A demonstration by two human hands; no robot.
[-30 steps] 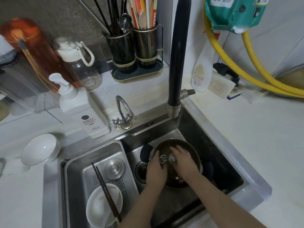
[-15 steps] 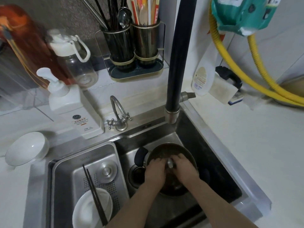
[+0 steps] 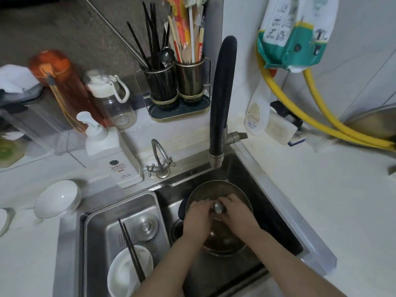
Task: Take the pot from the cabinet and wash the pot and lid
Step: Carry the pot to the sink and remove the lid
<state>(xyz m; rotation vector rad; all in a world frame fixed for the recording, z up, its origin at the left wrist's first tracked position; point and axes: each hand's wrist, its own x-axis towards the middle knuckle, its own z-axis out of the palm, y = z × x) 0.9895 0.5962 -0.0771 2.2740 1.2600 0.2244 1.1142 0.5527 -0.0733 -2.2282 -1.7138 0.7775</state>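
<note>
The white bench [image 3: 321, 200] fills the right side and lower left of the frame, wrapping the stainless steel sink [image 3: 278, 211] that takes up the lower centre. A steel drainer tray [image 3: 100, 224] sits in the sink's left half, holding a white bowl [image 3: 126, 273] with black chopsticks [image 3: 131, 251] laid across it and a round steel strainer cap [image 3: 147, 226] behind them. The tall black faucet [image 3: 220, 99] rises from the sink's back rim at centre frame, with a small metal tap [image 3: 160, 159] to its left. A yellow corrugated hose [image 3: 300, 112] curves across the upper right beneath a hanging teal-and-white bag [image 3: 295, 37]. In the sink's right basin, centre-low in the frame, lies the pot [image 3: 214, 189], dark inside with a black side handle at its left. The glass lid covers its mouth, mostly hidden by the hands. The left hand [image 3: 197, 217] lies on the lid with fingers curled over it, and the right hand [image 3: 237, 213] has its fingers wrapped round the lid knob [image 3: 219, 207], a grey metal piece showing between the two hands. At upper centre a utensil holder [image 3: 177, 86] carries chopsticks and spoons. A white pump bottle [image 3: 111, 151] stands left of the small tap, an orange flask [image 3: 62, 86] and clear bottle [image 3: 113, 99] behind it, and a white bowl on the bench [image 3: 57, 198] at left.
</note>
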